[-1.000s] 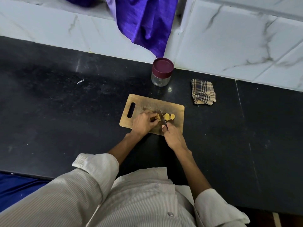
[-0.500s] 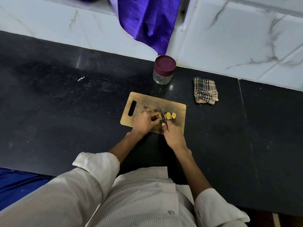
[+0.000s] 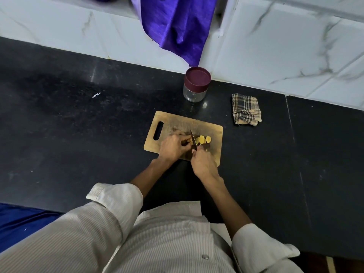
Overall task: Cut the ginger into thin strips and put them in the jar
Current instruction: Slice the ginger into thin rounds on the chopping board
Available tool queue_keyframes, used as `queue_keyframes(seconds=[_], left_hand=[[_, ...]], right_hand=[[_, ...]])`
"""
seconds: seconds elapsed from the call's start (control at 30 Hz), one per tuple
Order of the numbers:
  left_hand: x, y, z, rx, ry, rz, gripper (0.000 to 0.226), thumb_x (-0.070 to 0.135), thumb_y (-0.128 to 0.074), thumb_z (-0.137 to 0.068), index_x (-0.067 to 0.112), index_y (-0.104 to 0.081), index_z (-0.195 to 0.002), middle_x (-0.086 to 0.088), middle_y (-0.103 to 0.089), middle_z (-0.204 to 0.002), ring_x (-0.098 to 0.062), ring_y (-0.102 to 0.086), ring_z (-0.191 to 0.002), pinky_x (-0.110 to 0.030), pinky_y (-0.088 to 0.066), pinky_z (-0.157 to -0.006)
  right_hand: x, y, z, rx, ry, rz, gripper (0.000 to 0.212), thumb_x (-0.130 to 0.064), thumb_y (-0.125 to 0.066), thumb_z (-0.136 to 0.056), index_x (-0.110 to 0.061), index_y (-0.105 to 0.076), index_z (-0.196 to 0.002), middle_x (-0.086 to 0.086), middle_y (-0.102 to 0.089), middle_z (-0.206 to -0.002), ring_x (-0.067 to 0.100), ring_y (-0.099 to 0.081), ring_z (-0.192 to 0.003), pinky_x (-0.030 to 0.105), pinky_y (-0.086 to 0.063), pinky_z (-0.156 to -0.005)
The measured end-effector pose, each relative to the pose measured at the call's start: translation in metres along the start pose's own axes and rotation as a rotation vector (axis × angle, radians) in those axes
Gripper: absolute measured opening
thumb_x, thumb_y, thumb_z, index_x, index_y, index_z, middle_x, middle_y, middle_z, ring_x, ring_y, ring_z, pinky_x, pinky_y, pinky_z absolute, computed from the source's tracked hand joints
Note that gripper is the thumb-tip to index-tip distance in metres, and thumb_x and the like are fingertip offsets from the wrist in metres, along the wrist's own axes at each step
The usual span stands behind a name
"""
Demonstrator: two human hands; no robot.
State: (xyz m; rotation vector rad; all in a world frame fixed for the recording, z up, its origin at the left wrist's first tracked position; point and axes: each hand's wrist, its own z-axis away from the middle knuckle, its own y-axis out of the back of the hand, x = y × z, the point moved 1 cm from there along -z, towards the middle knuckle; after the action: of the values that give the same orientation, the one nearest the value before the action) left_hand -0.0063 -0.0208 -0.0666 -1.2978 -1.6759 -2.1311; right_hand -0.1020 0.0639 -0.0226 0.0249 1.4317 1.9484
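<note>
Standing at the back of the dark surface (image 3: 78,125), the jar (image 3: 196,85) looks empty with its lid on, so nothing is put away yet. On the cutting board (image 3: 212,133), a few ginger slices (image 3: 203,139) lie right of the knife (image 3: 194,138). The left hand (image 3: 173,147) pins the uncut ginger, the right hand (image 3: 203,164) grasps the knife handle; strips look undone.

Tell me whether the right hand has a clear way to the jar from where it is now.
Probably yes, once free. The right hand grips the knife, and the jar stands beyond the cutting board, lid on. Only the low ginger slices lie between.
</note>
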Motion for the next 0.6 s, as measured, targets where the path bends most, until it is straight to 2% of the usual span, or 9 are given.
queue_keyframes(seconds=[0.23, 0.43, 0.6], left_hand=[[-0.002, -0.003, -0.002, -0.002, 0.009, 0.022, 0.032, 0.024, -0.068, -0.087, 0.014, -0.068, -0.117, -0.001, -0.062, -0.117, -0.016, -0.059, -0.101, -0.036, -0.052, -0.083], [-0.004, -0.006, -0.001, 0.01, 0.005, 0.034, 0.027, 0.022, -0.069, -0.086, 0.012, -0.071, -0.112, -0.003, -0.064, -0.109, -0.019, -0.061, -0.094, -0.038, -0.052, -0.076], [-0.003, -0.003, 0.0, -0.019, -0.012, 0.0, 0.03, 0.024, -0.065, -0.089, 0.013, -0.068, -0.117, -0.002, -0.062, -0.114, -0.019, -0.06, -0.097, -0.041, -0.052, -0.078]], right_hand=[[-0.002, 0.0, -0.005, 0.015, -0.001, 0.045, 0.027, -0.024, -0.038, -0.106, -0.008, -0.054, -0.12, 0.014, -0.067, -0.108, 0.03, -0.066, -0.099, 0.045, -0.055, -0.082], [-0.01, 0.006, -0.019, -0.052, -0.026, 0.044, 0.027, -0.02, -0.04, -0.104, -0.006, -0.056, -0.12, 0.018, -0.064, -0.117, 0.035, -0.063, -0.109, 0.043, -0.05, -0.085], [-0.011, 0.005, -0.019, -0.052, -0.026, 0.057, 0.025, -0.02, -0.041, -0.104, -0.008, -0.054, -0.121, 0.016, -0.065, -0.115, 0.033, -0.064, -0.106, 0.043, -0.051, -0.084]])
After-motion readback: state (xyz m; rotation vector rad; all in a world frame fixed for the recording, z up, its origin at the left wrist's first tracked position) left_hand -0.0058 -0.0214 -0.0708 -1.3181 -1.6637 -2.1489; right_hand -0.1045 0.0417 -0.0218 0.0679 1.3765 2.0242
